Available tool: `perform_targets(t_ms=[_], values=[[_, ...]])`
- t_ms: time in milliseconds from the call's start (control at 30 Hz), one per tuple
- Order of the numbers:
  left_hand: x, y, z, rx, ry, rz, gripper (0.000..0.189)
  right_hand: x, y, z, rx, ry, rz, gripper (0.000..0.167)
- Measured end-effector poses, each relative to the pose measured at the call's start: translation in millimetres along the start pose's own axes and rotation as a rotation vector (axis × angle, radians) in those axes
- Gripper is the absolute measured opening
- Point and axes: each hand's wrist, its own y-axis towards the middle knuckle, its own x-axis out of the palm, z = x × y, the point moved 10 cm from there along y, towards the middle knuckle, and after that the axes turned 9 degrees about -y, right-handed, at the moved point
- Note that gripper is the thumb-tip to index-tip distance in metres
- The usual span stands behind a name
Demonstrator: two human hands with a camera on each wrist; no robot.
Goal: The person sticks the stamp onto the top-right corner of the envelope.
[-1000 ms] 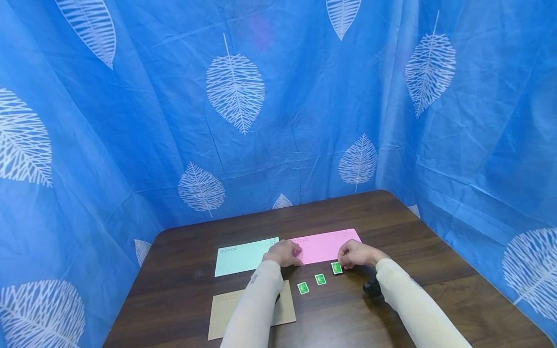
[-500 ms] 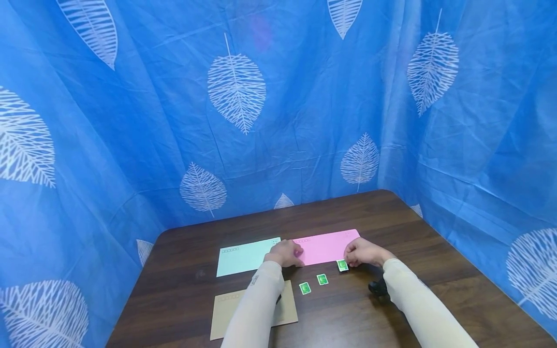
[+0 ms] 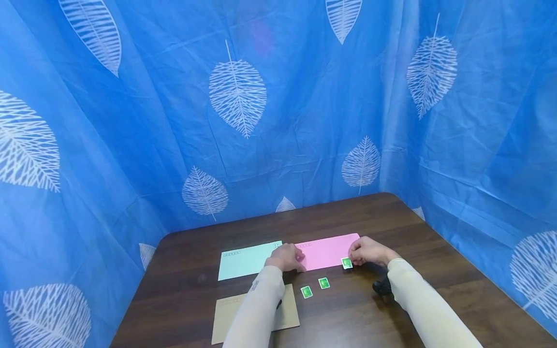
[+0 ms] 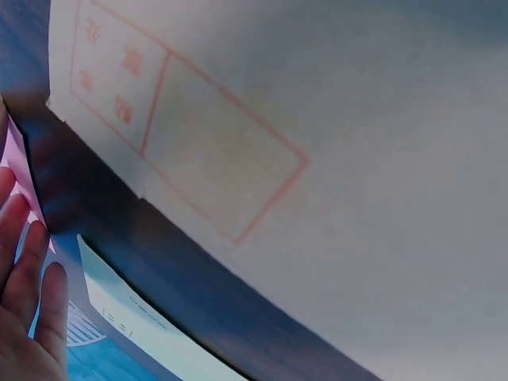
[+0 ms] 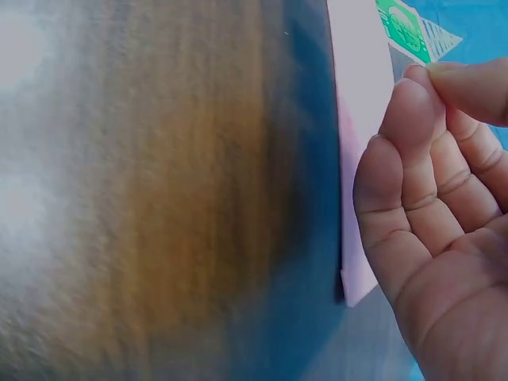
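Observation:
My right hand (image 3: 372, 251) pinches a small green stamp (image 3: 346, 263) with white edges by its side, near the lower right corner of the pink envelope (image 3: 328, 251). In the right wrist view, thumb and index fingertip meet at a corner of the stamp (image 5: 405, 30), with the pink envelope (image 5: 357, 135) behind the fingers. My left hand (image 3: 285, 257) rests at the left end of the pink envelope, thumb and fingers spread apart. Straight fingers show in the left wrist view, where the hand (image 4: 28, 309) is partly cut off.
Two more green stamps, one (image 3: 324, 283) right of the other (image 3: 306, 292), lie on the dark wooden table (image 3: 348, 319). A mint green envelope (image 3: 245, 261) lies left of the pink one. A brown envelope (image 3: 287, 309) lies under the left forearm. Blue leaf-patterned curtains (image 3: 300, 121) surround the table.
My right hand has moved right and slightly away from me with the stamp, bringing it from below the pink envelope to its lower right edge. My left hand has stayed on the envelope.

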Motion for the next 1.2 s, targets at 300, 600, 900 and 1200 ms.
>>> perform_targets(t_ms=[300,600,900,1200], values=[[-2.2,-1.2,3.8,0.036,0.030,0.007,0.039,-22,1.6,-5,0.051,-0.065,0.024,0.009],[-4.9,-8.0,7.0,0.040,0.043,-0.009,0.036,-28,8.8,-9,0.038,-0.069,0.020,0.011],[-4.9,-10.2,11.9,0.046,0.064,0.002,0.033,-35,11.4,-5,0.057,-0.081,0.021,0.011],[-0.1,-9.2,10.0,0.044,0.088,-0.010,0.028,-37,11.6,-2,0.090,-0.102,0.029,0.011]])
